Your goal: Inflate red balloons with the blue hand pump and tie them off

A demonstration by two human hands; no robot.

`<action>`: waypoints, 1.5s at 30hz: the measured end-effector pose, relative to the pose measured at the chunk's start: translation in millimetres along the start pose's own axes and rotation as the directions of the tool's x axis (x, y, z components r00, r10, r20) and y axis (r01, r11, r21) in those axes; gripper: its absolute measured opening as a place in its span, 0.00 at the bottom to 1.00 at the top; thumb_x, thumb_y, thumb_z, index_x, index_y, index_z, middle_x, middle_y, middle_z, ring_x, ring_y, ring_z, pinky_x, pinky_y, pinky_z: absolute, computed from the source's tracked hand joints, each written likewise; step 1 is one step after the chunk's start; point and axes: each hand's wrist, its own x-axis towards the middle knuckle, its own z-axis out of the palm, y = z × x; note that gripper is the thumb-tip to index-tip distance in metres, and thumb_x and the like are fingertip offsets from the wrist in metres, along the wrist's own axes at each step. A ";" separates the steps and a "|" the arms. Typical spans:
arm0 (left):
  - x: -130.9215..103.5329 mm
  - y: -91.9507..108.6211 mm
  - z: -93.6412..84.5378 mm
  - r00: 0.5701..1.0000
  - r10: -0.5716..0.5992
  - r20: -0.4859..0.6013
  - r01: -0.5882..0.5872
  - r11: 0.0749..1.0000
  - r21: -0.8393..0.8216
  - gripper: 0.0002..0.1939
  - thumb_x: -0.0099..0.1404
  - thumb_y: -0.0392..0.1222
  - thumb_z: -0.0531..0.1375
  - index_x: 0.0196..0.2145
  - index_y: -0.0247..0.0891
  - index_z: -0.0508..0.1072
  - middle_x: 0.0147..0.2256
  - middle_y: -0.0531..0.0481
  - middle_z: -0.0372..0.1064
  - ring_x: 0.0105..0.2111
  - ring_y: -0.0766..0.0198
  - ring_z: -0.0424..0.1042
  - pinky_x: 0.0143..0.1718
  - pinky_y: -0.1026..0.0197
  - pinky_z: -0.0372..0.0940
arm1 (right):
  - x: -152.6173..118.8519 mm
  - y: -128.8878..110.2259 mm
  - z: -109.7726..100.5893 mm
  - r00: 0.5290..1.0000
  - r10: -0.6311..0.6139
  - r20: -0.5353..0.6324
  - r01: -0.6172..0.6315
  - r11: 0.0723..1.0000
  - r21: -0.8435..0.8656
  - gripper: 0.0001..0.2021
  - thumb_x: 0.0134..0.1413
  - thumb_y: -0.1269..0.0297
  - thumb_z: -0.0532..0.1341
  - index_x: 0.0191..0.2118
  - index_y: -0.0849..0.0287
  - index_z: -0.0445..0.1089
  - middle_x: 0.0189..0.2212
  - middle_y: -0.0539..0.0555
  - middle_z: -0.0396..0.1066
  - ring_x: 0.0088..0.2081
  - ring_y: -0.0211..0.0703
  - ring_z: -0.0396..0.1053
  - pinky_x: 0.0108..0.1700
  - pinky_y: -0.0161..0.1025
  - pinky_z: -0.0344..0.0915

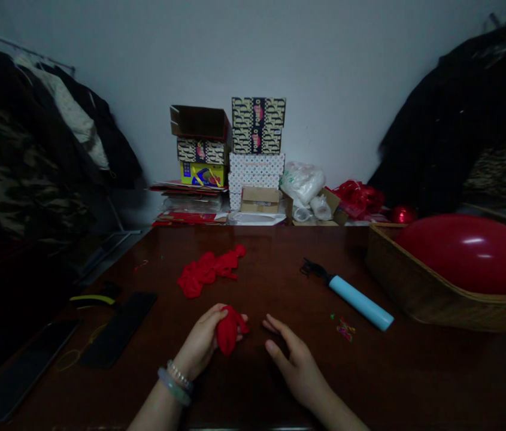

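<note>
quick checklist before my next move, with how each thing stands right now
1. Left hand gripping red bundle: ok.
2. Right hand on it too: not ok, held open and apart.
3. Red bundle free of damage: cannot tell, partly covered.
4. Red pile clear of both hands: ok.
5. Pump in hand: not ok, lying on table.
6. Balloon in basket: ok.

The left wrist (188, 358) wears a bracelet of small, pale, shiny beads (179, 375) and, just elbow-side, a thick, smooth, rounded bangle (173, 388) in pale grey-green. The right forearm (324, 398) is bare.
</note>
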 end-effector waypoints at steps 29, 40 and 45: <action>-2.0 -25.3 30.2 0.987 -0.151 0.055 0.141 0.977 0.158 0.15 0.51 0.45 0.68 0.32 0.36 0.69 0.24 0.55 0.65 0.22 0.70 0.65 0.25 0.67 0.60 | 20.4 -3.3 -43.8 0.909 0.395 -0.131 -0.274 0.805 0.526 0.25 0.39 0.39 0.65 0.23 0.57 0.59 0.18 0.47 0.65 0.18 0.36 0.65 0.26 0.35 0.64; -25.0 -30.7 66.5 0.920 -0.247 0.304 0.221 0.968 0.119 0.29 0.61 0.62 0.55 0.33 0.28 0.74 0.32 0.37 0.73 0.30 0.58 0.73 0.34 0.59 0.64 | 9.0 -24.1 -41.4 0.983 0.004 -0.182 0.004 0.999 0.043 0.07 0.51 0.59 0.65 0.33 0.56 0.73 0.30 0.51 0.70 0.34 0.42 0.66 0.40 0.39 0.61; -23.9 -52.2 75.1 0.937 -0.223 0.268 0.294 0.918 -0.265 0.20 0.63 0.55 0.58 0.32 0.32 0.74 0.29 0.46 0.71 0.29 0.64 0.70 0.34 0.62 0.62 | -9.3 -43.1 -16.7 0.940 -0.276 0.200 0.340 0.790 -0.511 0.05 0.54 0.71 0.60 0.34 0.53 0.71 0.36 0.50 0.69 0.43 0.44 0.63 0.55 0.49 0.53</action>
